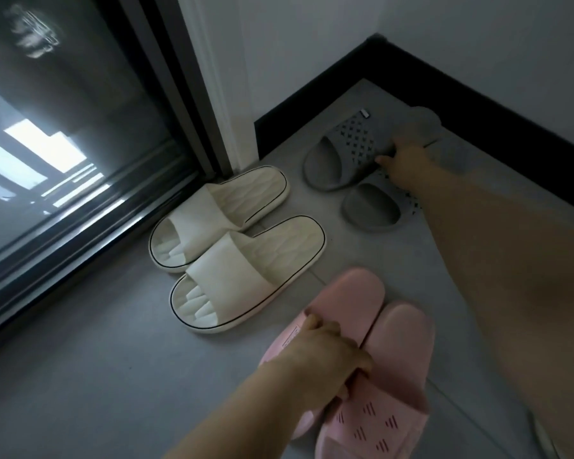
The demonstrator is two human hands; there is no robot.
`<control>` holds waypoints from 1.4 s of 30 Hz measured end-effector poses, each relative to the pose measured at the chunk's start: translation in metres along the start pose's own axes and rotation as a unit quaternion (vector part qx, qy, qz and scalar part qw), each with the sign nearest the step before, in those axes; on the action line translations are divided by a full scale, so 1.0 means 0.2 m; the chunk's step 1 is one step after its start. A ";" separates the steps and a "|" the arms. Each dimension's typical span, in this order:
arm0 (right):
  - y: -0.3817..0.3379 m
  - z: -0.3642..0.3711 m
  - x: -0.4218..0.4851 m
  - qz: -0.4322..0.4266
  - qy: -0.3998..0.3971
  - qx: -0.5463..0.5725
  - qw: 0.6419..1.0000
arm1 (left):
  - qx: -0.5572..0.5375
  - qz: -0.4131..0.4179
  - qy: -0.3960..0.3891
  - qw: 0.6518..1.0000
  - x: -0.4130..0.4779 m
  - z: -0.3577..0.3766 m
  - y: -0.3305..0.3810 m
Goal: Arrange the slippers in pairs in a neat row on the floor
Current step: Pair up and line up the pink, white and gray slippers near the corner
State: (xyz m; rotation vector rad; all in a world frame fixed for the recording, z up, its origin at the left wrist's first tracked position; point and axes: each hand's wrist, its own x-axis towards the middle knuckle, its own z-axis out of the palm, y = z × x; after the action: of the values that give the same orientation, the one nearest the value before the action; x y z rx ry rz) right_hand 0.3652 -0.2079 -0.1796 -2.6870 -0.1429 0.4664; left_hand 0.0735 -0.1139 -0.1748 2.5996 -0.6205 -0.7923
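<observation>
the pink slippers lie side by side on the floor [80, 376], nearest the person, heels pointing toward the far corner. the left hand [325, 352] grips the labelled pink slipper [345, 293] across its strap: the thumb sits on the slipper's outer edge and the fingers curl down into the gap beside the other pink slipper [405, 346], which touches it along its length and has dash-shaped cut-outs in its strap.

the right hand [405, 154] reaches out on a long, bare arm to the grey pair in the floor's far corner. it holds the far grey slipper [338, 160], fingers curled over the perforated strap and thumb on its near side (the fingers are blurred, so the grasp is hard to read finely). the near grey slipper [368, 210] lies just beside it, partly hidden under the forearm, toe opening facing the same way.

between the two pairs and toward the floor's left edge, the cream pair [256, 260] lies matched, the two soles touching, each outlined with a thin dark line.

a black skirting [478, 94] runs along the floor's far edges below a white wall [312, 28]. on the left edge stands a dark-framed glass door [63, 127] with reflections in it, next to a white door frame [212, 77].
</observation>
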 end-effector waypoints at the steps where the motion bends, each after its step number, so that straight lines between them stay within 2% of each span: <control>1: 0.01 0.01 -0.01 -0.003 0.023 -0.048 0.999 | -0.002 -0.002 -0.004 1.000 0.00 0.00 0.00; 4: 0.03 0.02 -0.05 -0.013 0.073 -0.103 0.992 | -0.001 -0.008 -0.023 1.000 0.00 -0.01 0.01; 9: 0.10 -0.07 -0.16 -0.071 0.055 -0.116 0.989 | 0.022 -0.025 -0.051 0.998 0.02 -0.01 0.02; 13: 0.18 -0.11 -0.45 -0.117 0.056 -0.121 0.984 | 0.048 -0.039 -0.065 0.996 0.02 -0.02 0.04; 18: 0.59 -0.14 -1.05 -0.032 0.095 -0.014 0.995 | 0.137 -0.058 -0.124 0.981 0.06 -0.11 0.16; 21: 0.96 -0.18 -1.41 0.086 0.156 0.005 0.984 | 0.153 -0.068 -0.097 0.981 0.12 -0.19 0.32; 25: 1.43 -0.27 -1.83 0.266 0.202 0.024 0.942 | 0.108 0.026 -0.023 0.994 0.30 -0.15 0.67; 29: 1.70 -0.31 -2.05 0.365 0.156 0.033 0.917 | 0.069 0.097 -0.023 0.993 0.45 0.00 0.97; 32: 1.80 -0.33 -2.06 0.384 0.110 0.063 0.915 | 0.058 0.105 -0.011 0.993 0.57 0.07 1.10; 38: 1.94 -0.38 -1.90 0.381 0.068 0.104 0.916 | 0.077 0.083 0.003 0.994 0.80 0.09 1.25; 42: 1.98 -0.38 -1.86 0.348 0.086 0.093 0.929 | 0.104 0.052 -0.017 0.993 0.89 0.10 1.26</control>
State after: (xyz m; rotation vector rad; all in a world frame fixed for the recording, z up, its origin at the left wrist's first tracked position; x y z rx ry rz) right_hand 0.0536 -0.6595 -0.1638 -2.5039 0.8842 0.4098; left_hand 0.1181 -0.4190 -0.1561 2.7167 -0.8842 -0.7778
